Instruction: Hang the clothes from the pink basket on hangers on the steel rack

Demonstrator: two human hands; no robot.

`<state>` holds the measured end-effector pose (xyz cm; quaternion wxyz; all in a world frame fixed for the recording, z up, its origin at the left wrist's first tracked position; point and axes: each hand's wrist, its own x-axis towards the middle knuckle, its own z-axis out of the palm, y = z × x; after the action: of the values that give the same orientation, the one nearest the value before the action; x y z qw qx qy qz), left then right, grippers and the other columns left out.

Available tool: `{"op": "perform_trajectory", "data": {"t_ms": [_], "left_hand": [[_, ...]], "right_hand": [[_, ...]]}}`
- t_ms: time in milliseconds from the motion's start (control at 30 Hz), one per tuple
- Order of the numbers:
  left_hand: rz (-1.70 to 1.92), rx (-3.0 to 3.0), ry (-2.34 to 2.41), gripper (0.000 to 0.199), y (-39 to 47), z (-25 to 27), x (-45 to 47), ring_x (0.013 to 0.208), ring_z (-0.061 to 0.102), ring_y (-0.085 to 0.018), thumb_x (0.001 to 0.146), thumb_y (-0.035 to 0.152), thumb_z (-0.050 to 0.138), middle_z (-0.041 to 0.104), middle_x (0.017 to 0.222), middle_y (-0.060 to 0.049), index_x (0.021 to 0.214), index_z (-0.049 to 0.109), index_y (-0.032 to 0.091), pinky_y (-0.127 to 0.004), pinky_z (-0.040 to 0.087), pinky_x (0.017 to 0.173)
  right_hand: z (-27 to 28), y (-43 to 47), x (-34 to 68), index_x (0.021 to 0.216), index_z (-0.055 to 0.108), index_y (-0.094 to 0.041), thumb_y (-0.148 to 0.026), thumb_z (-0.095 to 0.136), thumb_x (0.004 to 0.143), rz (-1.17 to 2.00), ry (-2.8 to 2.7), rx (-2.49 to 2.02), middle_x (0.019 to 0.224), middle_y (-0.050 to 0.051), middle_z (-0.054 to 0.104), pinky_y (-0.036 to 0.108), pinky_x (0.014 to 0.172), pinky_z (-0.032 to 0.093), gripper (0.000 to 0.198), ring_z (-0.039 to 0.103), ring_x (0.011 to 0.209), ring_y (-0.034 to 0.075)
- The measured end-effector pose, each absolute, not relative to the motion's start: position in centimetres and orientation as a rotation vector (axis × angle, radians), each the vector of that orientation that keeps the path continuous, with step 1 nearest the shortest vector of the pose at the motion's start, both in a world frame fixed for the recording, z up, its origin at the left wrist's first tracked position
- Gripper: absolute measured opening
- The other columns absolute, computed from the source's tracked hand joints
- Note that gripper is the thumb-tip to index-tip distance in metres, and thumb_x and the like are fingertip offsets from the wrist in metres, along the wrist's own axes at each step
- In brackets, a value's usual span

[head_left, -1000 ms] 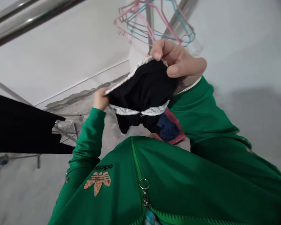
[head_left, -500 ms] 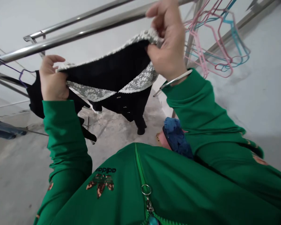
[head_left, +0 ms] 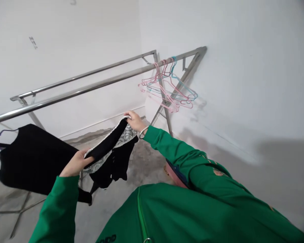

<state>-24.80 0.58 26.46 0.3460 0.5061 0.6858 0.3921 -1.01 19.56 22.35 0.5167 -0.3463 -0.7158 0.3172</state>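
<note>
A black top with white lace trim (head_left: pixel 116 153) hangs stretched between my two hands, its lower part dangling above the floor. My left hand (head_left: pixel 77 162) is closed on one end of the lace-edged opening, with the thumb over the cloth. At the other end, my right hand (head_left: pixel 136 121) pinches the edge; a silver bangle circles that wrist. Left of my left hand, another black garment (head_left: pixel 38 157) hangs on a purple hanger (head_left: pixel 3 135).
A metal drying rack (head_left: pixel 91 88) crosses in front of me. Several pink and blue hangers (head_left: pixel 168 87) hang near its right end, close to the white wall (head_left: pixel 233 84). On the floor, a pink basin (head_left: pixel 176 175) holding dark blue cloth is partly hidden by my right sleeve.
Both hands have lowered the lace-trimmed top from near the rack's bar to well below it, still holding it. My view has tilted up, showing more rack and wall.
</note>
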Motion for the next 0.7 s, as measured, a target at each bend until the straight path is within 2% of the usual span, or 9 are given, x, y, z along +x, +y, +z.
{"op": "perform_trajectory", "data": {"t_ms": [133,233,333,433,567,700], "left_hand": [[1.222,1.177,1.585,0.041,0.6,25.6,-24.6,0.067,0.061,-0.019,0.047,0.034,0.077,0.066,0.070,-0.001,0.084,0.065,0.020,-0.027,0.048,0.061],[1.248,1.136,1.436,0.028,1.4,24.8,-24.1,0.062,0.057,-0.016,0.052,0.030,0.070,0.064,0.071,-0.002,0.076,0.060,0.019,-0.026,0.045,0.057],[1.201,1.119,1.414,0.022,2.6,23.9,-23.5,0.054,0.051,-0.013,0.053,0.027,0.063,0.057,0.062,0.000,0.072,0.056,0.019,-0.024,0.041,0.053],[1.137,1.298,1.615,0.026,3.8,23.0,-23.6,0.056,0.051,-0.014,0.053,0.030,0.058,0.056,0.060,0.002,0.076,0.058,0.019,-0.023,0.040,0.054],[0.932,1.789,1.960,0.024,5.0,21.8,-24.7,0.078,0.061,-0.022,0.060,0.039,0.058,0.066,0.075,-0.002,0.076,0.062,0.021,-0.028,0.044,0.071],[0.968,1.729,2.367,0.021,6.2,21.1,-24.7,0.071,0.058,-0.024,0.071,0.042,0.050,0.058,0.063,-0.005,0.066,0.056,0.022,-0.030,0.039,0.063]], "right_hand": [[20.3,18.9,-0.6,0.088,0.059,-0.017,-0.004,0.047,0.074,0.771,-1.858,-0.886,0.098,0.006,0.063,0.034,0.097,0.043,0.023,0.057,0.099,0.018],[19.0,18.4,0.4,0.088,0.061,-0.017,-0.002,0.047,0.073,0.796,-1.970,-0.888,0.099,0.006,0.063,0.033,0.097,0.042,0.025,0.057,0.098,0.017],[18.2,18.3,1.8,0.086,0.063,-0.017,-0.003,0.047,0.073,0.810,-2.008,-0.888,0.098,0.005,0.064,0.033,0.096,0.043,0.025,0.057,0.097,0.017],[18.0,18.6,3.4,0.084,0.063,-0.017,-0.003,0.047,0.072,0.790,-1.952,-0.925,0.094,0.004,0.064,0.034,0.095,0.043,0.024,0.058,0.095,0.017],[18.1,18.1,4.8,0.087,0.064,-0.016,-0.004,0.047,0.073,0.747,-1.894,-0.943,0.096,0.006,0.065,0.033,0.093,0.043,0.025,0.058,0.096,0.018],[18.7,16.5,5.4,0.094,0.064,-0.016,-0.006,0.051,0.074,0.744,-2.182,-0.772,0.095,0.006,0.064,0.031,0.089,0.045,0.026,0.058,0.092,0.017]]}}
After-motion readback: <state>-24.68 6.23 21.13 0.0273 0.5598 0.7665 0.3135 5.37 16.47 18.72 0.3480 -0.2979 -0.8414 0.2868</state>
